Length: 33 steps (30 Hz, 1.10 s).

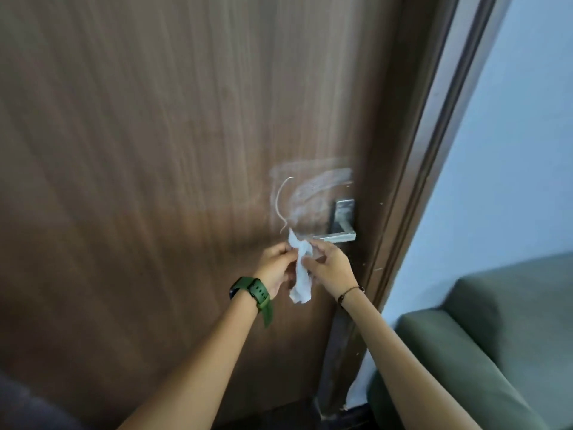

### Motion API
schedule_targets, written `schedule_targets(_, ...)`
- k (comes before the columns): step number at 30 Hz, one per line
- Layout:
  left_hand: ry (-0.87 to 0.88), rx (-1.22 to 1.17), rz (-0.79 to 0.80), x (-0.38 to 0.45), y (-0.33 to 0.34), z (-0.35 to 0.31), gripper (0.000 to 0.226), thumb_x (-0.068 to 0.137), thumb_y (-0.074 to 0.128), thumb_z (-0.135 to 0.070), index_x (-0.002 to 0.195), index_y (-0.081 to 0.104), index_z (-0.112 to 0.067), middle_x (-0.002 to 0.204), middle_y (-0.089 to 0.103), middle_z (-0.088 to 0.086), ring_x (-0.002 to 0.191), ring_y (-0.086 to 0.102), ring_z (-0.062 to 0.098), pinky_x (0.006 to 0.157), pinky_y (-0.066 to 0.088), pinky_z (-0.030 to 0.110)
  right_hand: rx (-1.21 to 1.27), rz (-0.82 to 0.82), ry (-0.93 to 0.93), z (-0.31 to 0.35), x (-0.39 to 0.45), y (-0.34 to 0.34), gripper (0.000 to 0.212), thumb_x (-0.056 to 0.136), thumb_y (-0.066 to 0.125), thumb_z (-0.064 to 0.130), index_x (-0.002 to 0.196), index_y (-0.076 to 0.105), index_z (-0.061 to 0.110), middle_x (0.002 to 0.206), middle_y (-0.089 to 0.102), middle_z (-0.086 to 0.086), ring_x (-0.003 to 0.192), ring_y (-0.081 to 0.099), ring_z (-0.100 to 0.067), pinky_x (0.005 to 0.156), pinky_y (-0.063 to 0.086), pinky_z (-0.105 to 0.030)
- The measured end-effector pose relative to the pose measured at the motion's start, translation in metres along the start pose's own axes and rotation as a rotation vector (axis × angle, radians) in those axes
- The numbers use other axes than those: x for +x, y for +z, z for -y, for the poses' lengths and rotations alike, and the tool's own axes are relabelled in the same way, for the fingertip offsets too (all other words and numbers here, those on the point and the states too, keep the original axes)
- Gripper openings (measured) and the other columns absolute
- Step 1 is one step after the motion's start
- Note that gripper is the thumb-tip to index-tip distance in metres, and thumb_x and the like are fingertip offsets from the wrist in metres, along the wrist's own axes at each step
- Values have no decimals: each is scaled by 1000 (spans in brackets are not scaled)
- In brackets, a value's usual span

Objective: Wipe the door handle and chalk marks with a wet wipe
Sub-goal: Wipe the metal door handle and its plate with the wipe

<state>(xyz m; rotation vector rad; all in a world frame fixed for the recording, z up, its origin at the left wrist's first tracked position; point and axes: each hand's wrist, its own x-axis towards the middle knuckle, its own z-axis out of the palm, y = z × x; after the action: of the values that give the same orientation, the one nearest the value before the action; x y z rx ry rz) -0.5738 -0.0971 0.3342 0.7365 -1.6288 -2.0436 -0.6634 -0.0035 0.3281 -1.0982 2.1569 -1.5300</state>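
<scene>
Hands raised before your door (155, 150), your left hand (274, 264) and right hand (333, 265) each pinching the crumpled wet wipe (300, 274) between curled fingers, just below smeared chalk marks (310, 187), beside the door handle (336, 235).

The wet wipe (300, 274), pinched between the left hand (277, 266) and the right hand (333, 268), looks like thin, soft white non-woven cloth, crumpled and limp, matt. Just above the grip, the door handle (336, 235) is brushed metal, silvery with a dull sheen, its square plate mottled. The chalk marks (313, 187) above the grip are powdery white, partly smeared into hazy streaks. The door (139, 150) behind the grip is brown wood-grain laminate, smooth, with a faint satin shine. On the left wrist, a watch strap (263, 301) of matt green rubbery plastic. Right of the grip, a sofa (496, 336) of matt green cloth.
</scene>
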Motion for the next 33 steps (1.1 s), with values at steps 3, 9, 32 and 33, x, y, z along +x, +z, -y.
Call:
schedule_targets(3,55,92,4,13,22,-8,7,85,58,-8,80,64,-6,78,67,8,71,64,20,62,56,32,10,-90,-72,-2,-6,-16,42,83,64,8,123,57,20,112,60,-4,90,62,-23,81,53,-35)
schedule_targets(9,221,303,-106,35,49,-29,16,81,56,-3,73,64,-14,77,66,9,77,61,28,71,53,43,-33,-322,-195,2,-2,-22,22,79,64,-2,94,61,13,90,55,-3,70,56,-2,64,43,-6)
schedule_targets(32,615,817,137,63,32,-14,32,79,46,8,100,66,-5,104,69,12,97,62,28,86,47,36,-868,-377,-73,2,53,-25,36,71,51,-10,99,69,1,102,69,-18,92,61,-36,81,48,-36)
schedule_targets(33,617,824,150,63,32,-14,33,79,46,7,101,66,-6,105,69,12,98,62,29,85,47,37,-850,-402,-71,4,56,-27,33,69,53,-13,94,70,-1,97,70,-19,88,62,-36,76,48,-36)
